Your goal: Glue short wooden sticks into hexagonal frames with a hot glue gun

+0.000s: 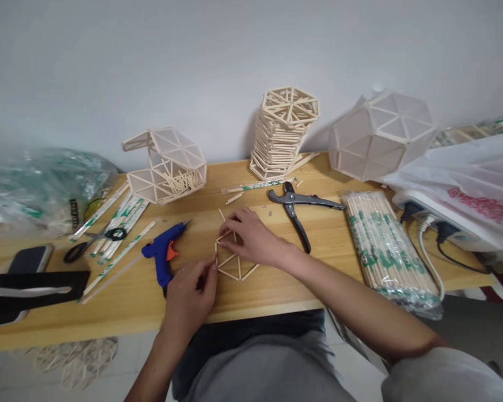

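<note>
On the table before me lies a flat, spoked polygon frame made of thin wooden sticks. The thumb and fingertips of my left hand are pinched at its left edge, on a short upright stick. Bent over the frame's upper side, my right hand has its thumb and fingers closed around a stick near the upper left corner; its palm hides part of the frame. A blue hot glue gun with an orange trigger lies just left of my left hand. Black-handled cutters rest open to the right of my right hand.
A stack of stick frames stands by the wall, between a white-panelled open form and a closed one. Wrapped chopsticks and a power strip are at right. Scissors and a phone lie left.
</note>
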`<state>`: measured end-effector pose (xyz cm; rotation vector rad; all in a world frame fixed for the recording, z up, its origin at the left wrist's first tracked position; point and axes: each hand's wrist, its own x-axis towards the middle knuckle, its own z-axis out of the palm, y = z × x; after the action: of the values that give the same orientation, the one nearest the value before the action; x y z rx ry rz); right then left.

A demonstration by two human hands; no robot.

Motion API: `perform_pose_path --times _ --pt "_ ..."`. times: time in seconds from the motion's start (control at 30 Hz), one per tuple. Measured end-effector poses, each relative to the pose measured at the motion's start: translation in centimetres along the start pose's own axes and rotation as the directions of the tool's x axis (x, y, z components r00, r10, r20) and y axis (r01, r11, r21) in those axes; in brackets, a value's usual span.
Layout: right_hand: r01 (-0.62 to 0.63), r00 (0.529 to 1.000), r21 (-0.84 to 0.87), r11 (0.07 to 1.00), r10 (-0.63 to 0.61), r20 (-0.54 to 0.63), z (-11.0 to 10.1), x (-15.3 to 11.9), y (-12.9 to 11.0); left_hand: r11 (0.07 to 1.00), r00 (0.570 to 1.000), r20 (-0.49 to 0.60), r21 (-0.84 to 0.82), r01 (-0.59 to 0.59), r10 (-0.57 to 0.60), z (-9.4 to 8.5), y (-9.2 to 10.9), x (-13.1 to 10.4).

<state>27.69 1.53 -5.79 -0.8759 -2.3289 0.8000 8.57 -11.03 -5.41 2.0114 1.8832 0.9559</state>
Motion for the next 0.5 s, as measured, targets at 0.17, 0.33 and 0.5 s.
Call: perform_pose_path --times 0.17,0.33,0.5 --pt "-0.003 1.000 0.012 1.000 0.003 -0.018 0.00 0.01 0.11 1.000 1.000 0.013 -0.003 0.023 -0.023 -0.05 0.03 0.10" --pt "-0.003 1.000 0.014 1.000 0.004 -0.021 0.02 0.05 0.12 1.000 1.000 -0.002 -0.008 -0.011 0.011 -0.03 0.08 0.13" --pt "-0.003 1.000 0.015 1.000 0.004 -0.019 -0.12 0.05 0.11 1.000 1.000 -0.003 -0.009 -0.008 0.008 -0.01 0.03 0.11"
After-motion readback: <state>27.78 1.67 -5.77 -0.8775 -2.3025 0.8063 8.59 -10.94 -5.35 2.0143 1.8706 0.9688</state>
